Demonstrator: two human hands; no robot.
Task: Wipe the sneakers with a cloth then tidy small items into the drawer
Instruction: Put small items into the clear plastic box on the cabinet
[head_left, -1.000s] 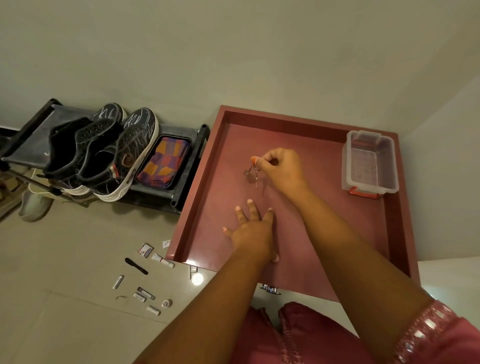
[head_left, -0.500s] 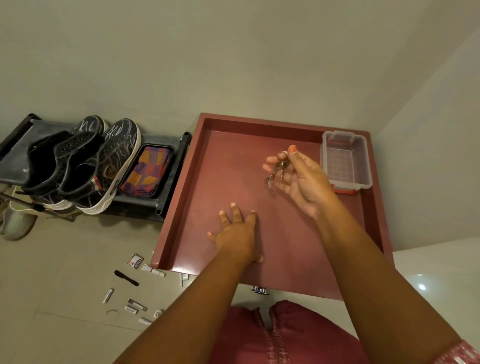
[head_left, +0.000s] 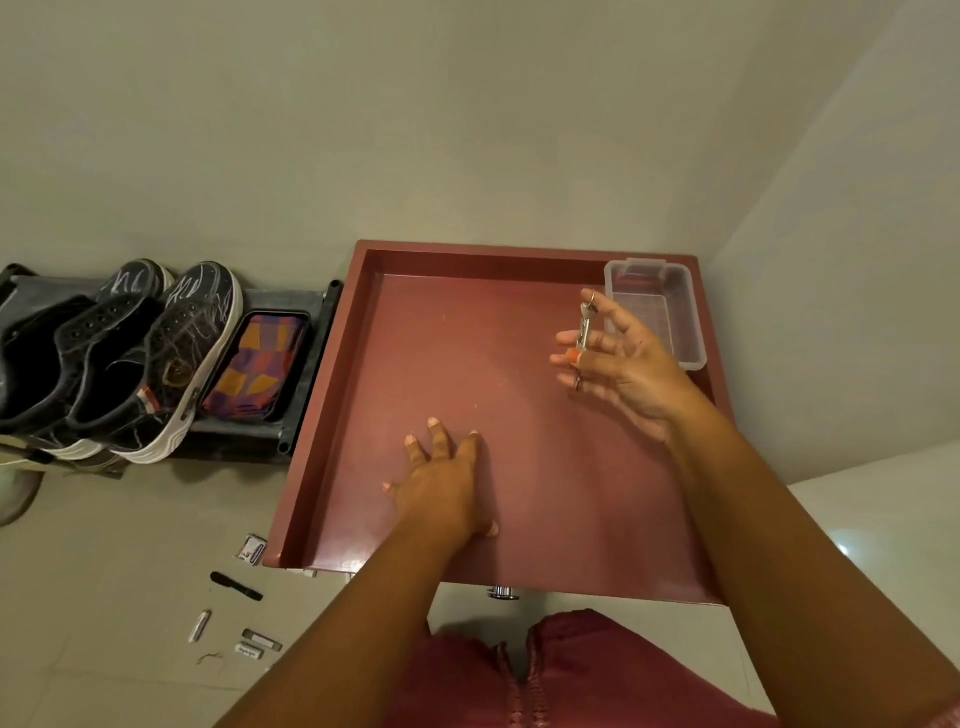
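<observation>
A dark-red open drawer (head_left: 332, 405) fills the middle of the head view. My left hand (head_left: 447, 483) rests flat on its bottom, fingers spread. My right hand (head_left: 628, 369) is raised over the drawer's right side, beside a clear plastic box (head_left: 688, 322) in the far right corner. A small bunch of keys (head_left: 585, 325) dangles from its fingertips, its other fingers splayed. A pair of black sneakers (head_left: 171, 364) with white soles stands on a low rack at the left, next to a folded multicoloured cloth (head_left: 260, 364).
Several small items lie on the tiled floor left of the drawer's front corner: a small box (head_left: 253, 548), a black stick-shaped item (head_left: 236, 586) and little tubes (head_left: 261, 640). Walls close in behind and to the right. My pink-clad knees are below the drawer front.
My right hand lifted the keys from the middle of the drawer and carried them right toward the clear box, turning palm up. My left hand stayed pressed on the drawer bottom.
</observation>
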